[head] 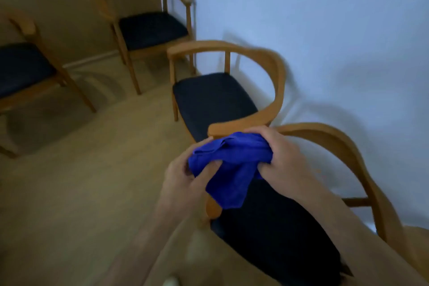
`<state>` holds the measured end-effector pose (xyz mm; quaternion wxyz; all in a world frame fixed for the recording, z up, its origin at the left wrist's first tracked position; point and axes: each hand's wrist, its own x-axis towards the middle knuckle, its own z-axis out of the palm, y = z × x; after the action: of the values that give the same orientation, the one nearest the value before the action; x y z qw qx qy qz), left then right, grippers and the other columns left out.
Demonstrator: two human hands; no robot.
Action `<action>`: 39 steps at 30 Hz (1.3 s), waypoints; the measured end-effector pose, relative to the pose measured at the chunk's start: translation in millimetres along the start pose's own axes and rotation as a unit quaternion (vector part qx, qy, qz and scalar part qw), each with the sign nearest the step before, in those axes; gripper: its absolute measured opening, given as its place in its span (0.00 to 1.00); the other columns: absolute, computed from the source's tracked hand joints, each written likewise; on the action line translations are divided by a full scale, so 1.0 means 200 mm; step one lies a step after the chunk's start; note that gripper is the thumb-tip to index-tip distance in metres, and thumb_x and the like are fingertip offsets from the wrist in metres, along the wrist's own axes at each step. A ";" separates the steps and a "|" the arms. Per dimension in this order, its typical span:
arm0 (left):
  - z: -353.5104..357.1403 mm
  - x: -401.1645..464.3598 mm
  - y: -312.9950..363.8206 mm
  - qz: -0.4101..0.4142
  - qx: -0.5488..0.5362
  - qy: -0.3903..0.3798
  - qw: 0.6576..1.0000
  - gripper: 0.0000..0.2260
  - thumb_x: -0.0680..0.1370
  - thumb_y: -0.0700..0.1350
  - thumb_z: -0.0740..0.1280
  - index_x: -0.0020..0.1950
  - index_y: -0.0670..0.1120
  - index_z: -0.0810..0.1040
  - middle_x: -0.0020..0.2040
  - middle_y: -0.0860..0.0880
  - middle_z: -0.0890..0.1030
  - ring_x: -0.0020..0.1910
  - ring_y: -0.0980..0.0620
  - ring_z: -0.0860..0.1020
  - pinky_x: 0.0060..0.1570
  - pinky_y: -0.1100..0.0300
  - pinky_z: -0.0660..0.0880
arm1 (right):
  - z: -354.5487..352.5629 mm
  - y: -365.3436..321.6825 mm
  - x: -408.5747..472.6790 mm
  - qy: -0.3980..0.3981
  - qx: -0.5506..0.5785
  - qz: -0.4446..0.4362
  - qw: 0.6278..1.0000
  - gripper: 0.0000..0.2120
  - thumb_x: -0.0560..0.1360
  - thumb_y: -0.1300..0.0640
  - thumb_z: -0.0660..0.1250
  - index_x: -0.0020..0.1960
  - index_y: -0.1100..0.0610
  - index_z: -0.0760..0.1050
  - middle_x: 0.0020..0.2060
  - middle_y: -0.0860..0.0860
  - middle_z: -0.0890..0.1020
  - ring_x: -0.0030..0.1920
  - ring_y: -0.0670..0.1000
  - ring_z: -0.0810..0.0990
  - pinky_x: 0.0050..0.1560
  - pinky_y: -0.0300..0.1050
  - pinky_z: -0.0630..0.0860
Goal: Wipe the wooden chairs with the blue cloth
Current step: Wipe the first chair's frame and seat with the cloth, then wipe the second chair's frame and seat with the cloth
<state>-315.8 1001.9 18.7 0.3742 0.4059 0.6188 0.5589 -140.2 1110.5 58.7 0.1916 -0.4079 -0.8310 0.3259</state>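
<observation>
Right now: both hands are bunching the blue cloth [228,165] above the nearest wooden armchair [343,146], just over the front of its dark seat.
Left hand [185,181]: it is gripping the cloth's left end, thumb lying across the fabric and fingers curling under it.
Right hand [281,160]: it is clamping the cloth's right end in a closed fist, knuckles turning up toward the camera.
Cloth: it is hanging crumpled between the two hands, one loose corner drooping toward the nearest armchair's seat; it is not touching wood as far as the blurred view shows.
Second armchair [232,81]: it is standing just beyond the nearest armchair, along the same pale wall, its near armrest tip sitting right behind the cloth.
Other chairs: a third armchair [151,18] is standing farther off in the corner, and a fourth armchair [25,62] is standing well to the left of the nearest armchair.
Step in hand, as I judge it: the cloth is being gathered into a pad before wiping.
Doing it well: folding it flat, not balled, is giving a broader wiping face; tucking in the drooping corner is keeping it from dragging on the upholstery.
Next need: one hand should be taking the pad alone and following the curved armrest along the grain, wrapping round the rail.
</observation>
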 end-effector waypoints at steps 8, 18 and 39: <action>-0.39 0.33 1.22 0.269 0.225 0.005 0.936 0.11 0.78 0.51 0.68 0.59 0.53 0.81 0.63 0.57 0.77 0.60 0.60 0.74 0.59 0.59 0.73 | -0.66 -0.86 0.24 -0.054 -0.074 -0.024 0.995 0.34 0.62 0.47 0.73 0.66 0.47 0.67 0.64 0.47 0.69 0.65 0.49 0.69 0.65 0.47 0.70; -0.76 0.15 1.83 0.309 0.101 -0.043 0.945 0.05 0.79 0.46 0.67 0.51 0.46 0.80 0.46 0.51 0.83 0.45 0.53 0.81 0.46 0.59 0.78 | -0.94 -1.61 0.19 0.005 0.056 -0.105 0.993 0.06 0.78 0.48 0.67 0.51 0.50 0.78 0.44 0.46 0.84 0.44 0.47 0.83 0.49 0.48 0.80; -0.90 0.59 1.83 0.360 0.228 0.039 0.904 0.22 0.81 0.45 0.64 0.73 0.57 0.66 0.59 0.61 0.77 0.56 0.65 0.75 0.54 0.75 0.70 | -0.83 -1.47 0.79 0.131 -0.023 -0.151 0.980 0.13 0.72 0.43 0.72 0.52 0.46 0.75 0.59 0.42 0.78 0.58 0.45 0.77 0.53 0.37 0.75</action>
<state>-496.4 1057.4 399.9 0.0209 0.6530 0.5551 0.5147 -299.2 1168.4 391.1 0.3359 -0.3215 -0.8581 0.2176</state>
